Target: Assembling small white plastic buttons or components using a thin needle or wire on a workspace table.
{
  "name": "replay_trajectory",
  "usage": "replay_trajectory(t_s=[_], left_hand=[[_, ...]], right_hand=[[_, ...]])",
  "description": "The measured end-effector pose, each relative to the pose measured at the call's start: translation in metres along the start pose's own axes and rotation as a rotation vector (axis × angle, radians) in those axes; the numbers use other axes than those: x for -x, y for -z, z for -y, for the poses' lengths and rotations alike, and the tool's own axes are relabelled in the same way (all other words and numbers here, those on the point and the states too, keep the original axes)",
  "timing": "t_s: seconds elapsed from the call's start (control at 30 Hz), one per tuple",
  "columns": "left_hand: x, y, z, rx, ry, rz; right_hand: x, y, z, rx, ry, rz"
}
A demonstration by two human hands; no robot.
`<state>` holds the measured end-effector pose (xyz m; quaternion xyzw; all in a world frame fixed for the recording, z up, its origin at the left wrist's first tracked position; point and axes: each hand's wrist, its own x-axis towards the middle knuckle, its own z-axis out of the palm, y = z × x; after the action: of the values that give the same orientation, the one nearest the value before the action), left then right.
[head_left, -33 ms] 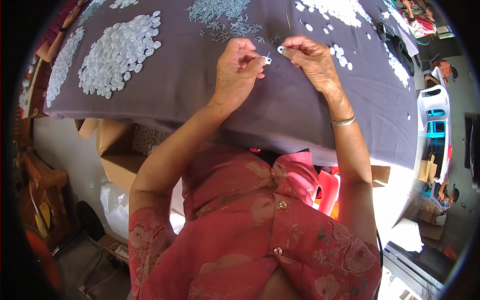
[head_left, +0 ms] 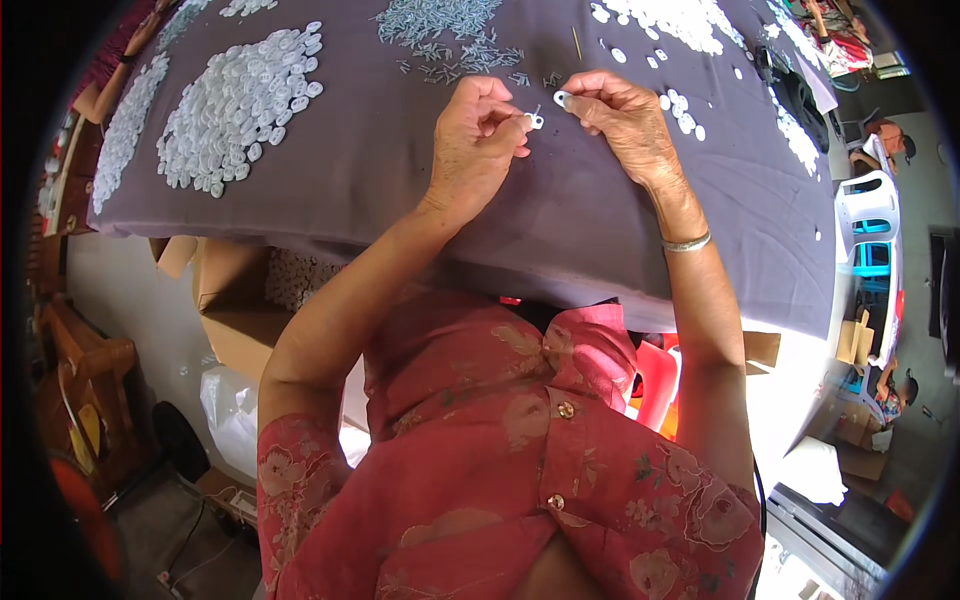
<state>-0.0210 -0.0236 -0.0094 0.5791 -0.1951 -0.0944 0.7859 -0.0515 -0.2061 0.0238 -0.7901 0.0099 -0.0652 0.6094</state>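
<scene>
Both hands work close together above a surface (head_left: 400, 190) draped in grey-purple cloth, and the pile of small grey metal pins (head_left: 440, 22) at its far edge serves as the landmark for everything else. Just nearer the person than that pile, and slightly to its right, the left hand (head_left: 478, 140) pinches a small white plastic piece (head_left: 535, 121) between thumb and forefinger, the other fingers curled in so that the piece sticks out toward the other hand. The right hand (head_left: 622, 120), just beyond it on the right, holds a second small white piece (head_left: 561, 98) in a narrow pinch at its fingertips; the two pieces sit nearly tip to tip, apart by a small gap, seemingly so that they can be lined up by eye. Loose pins (head_left: 470, 62) lie scattered between the pile and the hands, within easy reach. Well to the left of the pin pile lies a broad heap of white oval pieces (head_left: 235, 105), with another heap (head_left: 125, 125) farther left. To the right of the pin pile, more white pieces (head_left: 685, 20) are spread along the far edge, and a few strays (head_left: 682, 108) lie just beside the right hand. A silver bangle (head_left: 686, 242) circles the right wrist. Under the near edge stands a cardboard box (head_left: 235, 300).
</scene>
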Motion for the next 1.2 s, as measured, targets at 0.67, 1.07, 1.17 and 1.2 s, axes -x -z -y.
replay_trajectory(t_s=[0.67, 1.07, 1.17, 1.2], left_hand=[[0.000, 0.001, 0.001, -0.031, -0.001, 0.035], [0.000, 0.000, 0.000, -0.040, 0.005, 0.040], [0.000, 0.000, 0.000, -0.039, 0.002, 0.038], [0.001, 0.000, 0.000, -0.040, 0.001, 0.037]], right_hand=[[0.000, -0.022, -0.002, -0.272, -0.039, -0.051], [0.001, -0.022, -0.001, -0.228, -0.001, -0.056], [0.001, -0.023, 0.001, -0.214, 0.009, -0.048], [0.001, -0.023, 0.002, -0.209, 0.014, -0.045]])
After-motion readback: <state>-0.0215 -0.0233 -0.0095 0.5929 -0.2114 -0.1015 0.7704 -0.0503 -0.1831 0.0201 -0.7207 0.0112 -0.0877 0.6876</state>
